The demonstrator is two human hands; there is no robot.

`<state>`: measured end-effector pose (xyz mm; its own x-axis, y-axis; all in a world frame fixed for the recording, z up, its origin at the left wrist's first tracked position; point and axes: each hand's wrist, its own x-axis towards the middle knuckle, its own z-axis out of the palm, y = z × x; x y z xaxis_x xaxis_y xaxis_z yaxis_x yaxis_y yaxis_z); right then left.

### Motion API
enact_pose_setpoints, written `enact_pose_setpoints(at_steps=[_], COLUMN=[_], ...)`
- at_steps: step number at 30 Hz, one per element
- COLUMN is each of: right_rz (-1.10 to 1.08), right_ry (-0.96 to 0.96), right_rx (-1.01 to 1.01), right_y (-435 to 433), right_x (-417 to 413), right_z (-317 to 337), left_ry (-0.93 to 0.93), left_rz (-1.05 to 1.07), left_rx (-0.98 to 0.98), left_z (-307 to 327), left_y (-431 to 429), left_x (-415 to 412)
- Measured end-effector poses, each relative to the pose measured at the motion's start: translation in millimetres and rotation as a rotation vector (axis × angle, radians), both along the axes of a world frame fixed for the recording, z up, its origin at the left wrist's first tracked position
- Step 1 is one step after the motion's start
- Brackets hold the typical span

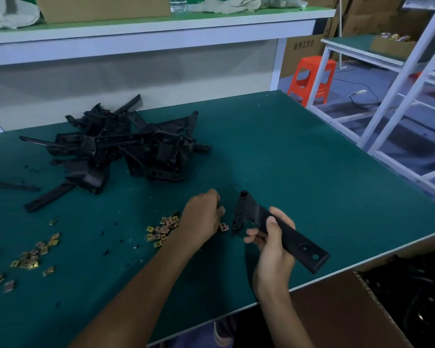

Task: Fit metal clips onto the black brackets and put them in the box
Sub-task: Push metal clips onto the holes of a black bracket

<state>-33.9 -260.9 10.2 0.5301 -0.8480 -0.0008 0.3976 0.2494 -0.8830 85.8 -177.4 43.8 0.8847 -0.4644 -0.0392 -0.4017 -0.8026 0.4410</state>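
Note:
My right hand [271,244] grips a long black bracket [296,241] around its middle, holding it tilted just above the green table [286,159]. My left hand [202,216] hovers with curled fingers over a heap of brass-coloured metal clips [161,231], fingertips down near the bracket's wide end; what they pinch is hidden. One clip [224,227] lies between the hands. A pile of black brackets [121,149] sits at the back left. The cardboard box [349,310] stands below the table's right edge with black brackets inside it.
More clips [33,257] are scattered at the left front, with small black bits around. Loose bracket strips [48,197] lie at the left. A shelf with boxes and a bottle runs behind. An orange stool [312,76] and white racks stand to the right.

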Motion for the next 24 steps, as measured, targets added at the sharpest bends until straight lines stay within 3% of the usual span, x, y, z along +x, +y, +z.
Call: enact_pose_setpoints(at_steps=[8,15,21,24], right_rz=[0.004,0.035,0.113,0.182], right_ry=[0.004,0.009,0.04,0.02], right_rx=[0.013,0.046,0.017,0.084], right_y=[1.4,-0.2,4.2,8.4], right_x=[-3.4,-4.3,-5.7,-9.2], right_z=[3.3,1.8,6.9,13.9], left_ry=[0.198,0.184,0.035,0.09], left_rz=[0.001,0.072,0.181,0.288], left_rx=[-0.05,-0.359,-0.354,-0.569], left_z=[13.5,13.8,-10.1,-6.7], left_y=[-2.5,68.1,105.7,111.1], left_x=[-0.1,-67.5,-112.0,-114.7])
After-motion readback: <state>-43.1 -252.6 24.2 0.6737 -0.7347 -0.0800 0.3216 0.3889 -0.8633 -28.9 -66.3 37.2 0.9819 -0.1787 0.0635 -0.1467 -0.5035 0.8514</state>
